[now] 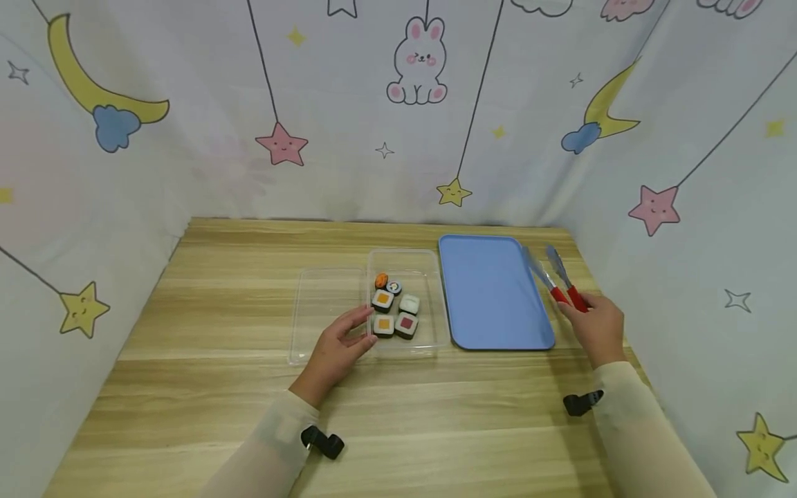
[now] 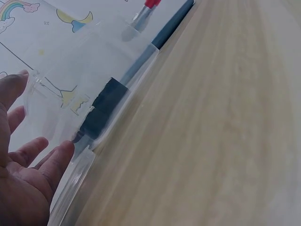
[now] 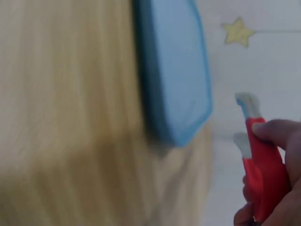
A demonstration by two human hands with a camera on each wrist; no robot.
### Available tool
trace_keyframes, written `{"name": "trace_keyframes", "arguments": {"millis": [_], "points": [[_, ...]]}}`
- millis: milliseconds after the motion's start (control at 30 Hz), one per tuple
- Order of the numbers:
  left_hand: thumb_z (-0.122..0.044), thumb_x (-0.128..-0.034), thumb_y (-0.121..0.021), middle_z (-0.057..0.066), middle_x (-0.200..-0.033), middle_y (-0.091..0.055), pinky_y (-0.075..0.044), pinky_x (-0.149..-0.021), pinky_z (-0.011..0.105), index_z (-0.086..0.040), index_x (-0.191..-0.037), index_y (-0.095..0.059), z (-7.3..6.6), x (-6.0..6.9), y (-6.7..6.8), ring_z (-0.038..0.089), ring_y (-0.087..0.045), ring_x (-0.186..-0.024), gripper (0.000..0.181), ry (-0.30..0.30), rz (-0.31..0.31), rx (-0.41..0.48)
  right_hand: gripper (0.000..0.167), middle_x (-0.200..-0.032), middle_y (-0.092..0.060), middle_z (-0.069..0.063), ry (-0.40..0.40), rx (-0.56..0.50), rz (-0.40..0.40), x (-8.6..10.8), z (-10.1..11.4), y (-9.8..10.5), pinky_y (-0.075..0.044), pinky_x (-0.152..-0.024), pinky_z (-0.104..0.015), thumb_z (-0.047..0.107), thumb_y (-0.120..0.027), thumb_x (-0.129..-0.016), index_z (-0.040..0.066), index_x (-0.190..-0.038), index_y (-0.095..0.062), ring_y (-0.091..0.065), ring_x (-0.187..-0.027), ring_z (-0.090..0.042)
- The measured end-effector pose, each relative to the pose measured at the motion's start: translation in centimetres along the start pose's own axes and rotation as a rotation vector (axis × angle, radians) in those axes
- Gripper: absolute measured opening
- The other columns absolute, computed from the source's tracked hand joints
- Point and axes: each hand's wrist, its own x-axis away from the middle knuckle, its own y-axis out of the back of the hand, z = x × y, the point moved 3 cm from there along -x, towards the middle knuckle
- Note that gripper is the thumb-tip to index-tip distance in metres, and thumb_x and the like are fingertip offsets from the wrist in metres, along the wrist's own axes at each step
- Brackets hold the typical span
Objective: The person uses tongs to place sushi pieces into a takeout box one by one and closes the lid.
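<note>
We find the red-handled metal tongs (image 1: 578, 299) right of centre in the frame, the right hand (image 1: 596, 328) gripping them by the handles, thumb on one handle and fingers round the other. The metal arms stand apart and point to the top of the frame, beside the right edge of the blue rectangular tray (image 1: 495, 290). We judge the tongs light and springy, the red grips the sound place to hold.

At mid-frame, on the wood-grained table (image 1: 473, 415), sits the clear plastic rectangular container (image 1: 429, 290) with six small black, white and orange sushi pieces (image 1: 383, 300) inside. We expect thin, slippery, easily shifted walls, best steadied at the side; the pieces look light and would suit a gentle pinch across their sides.

The left hand (image 1: 336, 349) lies relaxed at the container's left wall, fingers extended; the left wrist view is hazy, so we cannot certify its pressure.
</note>
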Motion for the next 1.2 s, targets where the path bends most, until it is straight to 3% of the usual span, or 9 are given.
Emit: {"name": "trace_keyframes", "arguments": {"millis": [133,400,700,800,900,1000,1100,1200], "points": [[-0.01,-0.0944,-0.078,0.014,-0.159,-0.045,-0.054,-0.105,0.034,-0.001,-0.146,-0.058,0.1,0.0,0.0,0.036,-0.049,-0.142,0.056,0.011,-0.002,-0.004,0.057,-0.126,-0.062,-0.034,-0.036,0.048,-0.01,-0.2,-2.4,-0.6,-0.057,-0.09,-0.06,0.032,-0.072,-0.099,-0.011,-0.136,-0.061,-0.061,-0.11,-0.048],[-0.011,-0.0948,-0.078,0.014,-0.159,-0.045,-0.054,-0.104,0.033,-0.001,-0.145,-0.058,0.2,0.1,-0.2,0.037,-0.048,-0.142,0.055,-0.002,0.008,0.005,0.05,-0.115,-0.069,-0.031,-0.047,0.109,-0.034,-0.4,-4.5,-1.8,-0.057,-0.086,-0.058,0.03,-0.076,-0.094,-0.01,-0.124,-0.069,-0.065,-0.101,-0.046],[-0.01,-0.0945,-0.078,0.014,-0.158,-0.046,-0.055,-0.104,0.033,-0.001,-0.145,-0.058,0.2,0.1,-0.1,0.037,-0.049,-0.141,0.055,-0.011,-0.005,0.0,0.055,-0.112,-0.069,-0.033,-0.061,0.163,0.0,-0.2,-4.8,-2.4,-0.055,-0.084,-0.06,0.035,-0.079,-0.093,-0.011,-0.121,-0.069,-0.064,-0.099,-0.049],[-0.009,-0.0945,-0.078,0.015,-0.158,-0.046,-0.054,-0.105,0.035,0.0,-0.145,-0.057,0.2,0.1,-0.2,0.037,-0.049,-0.142,0.055,-0.023,0.0,0.01,0.07,-0.124,-0.06,-0.039,-0.066,0.237,0.004,-0.1,-4.2,-2.0,-0.048,-0.09,-0.067,0.046,-0.07,-0.097,-0.013,-0.133,-0.059,-0.053,-0.111,-0.057],[-0.007,-0.0953,-0.076,0.019,-0.157,-0.045,-0.052,-0.108,0.039,0.001,-0.147,-0.055,-0.1,0.1,0.1,0.038,-0.048,-0.142,0.056,-0.071,-0.012,-0.01,0.078,-0.139,-0.047,-0.041,-0.027,0.233,-0.016,0.6,-1.8,-1.6,-0.037,-0.1,-0.073,0.05,-0.062,-0.1,-0.01,-0.148,-0.046,-0.04,-0.126,-0.061],[-0.006,-0.0971,-0.074,0.023,-0.157,-0.044,-0.047,-0.113,0.045,-0.001,-0.149,-0.054,-0.6,0.1,1.5,0.036,-0.044,-0.145,0.055,-0.144,-0.067,-0.084,0.07,-0.143,-0.045,-0.038,0.121,0.111,-0.045,2.1,2.8,-1.9,-0.032,-0.11,-0.071,0.039,-0.063,-0.102,-0.008,-0.15,-0.046,-0.036,-0.133,-0.058],[-0.01,-0.0984,-0.073,0.021,-0.158,-0.043,-0.043,-0.117,0.051,-0.006,-0.149,-0.056,-1.0,0.0,3.9,0.034,-0.039,-0.148,0.053,-0.154,-0.171,-0.235,0.056,-0.137,-0.054,-0.03,0.332,-0.036,-0.045,4.5,8.3,-3.4,-0.047,-0.102,-0.063,0.025,-0.071,-0.099,-0.005,-0.144,-0.055,-0.05,-0.125,-0.048],[-0.018,-0.0978,-0.074,0.018,-0.159,-0.044,-0.04,-0.117,0.059,-0.007,-0.148,-0.057,-0.8,0.0,6.2,0.037,-0.039,-0.148,0.054,-0.083,-0.261,-0.399,0.048,-0.127,-0.063,-0.021,0.534,-0.147,0.017,7.9,13.7,-5.8,-0.059,-0.086,-0.052,0.016,-0.075,-0.096,-0.001,-0.138,-0.062,-0.061,-0.109,-0.038]]}}
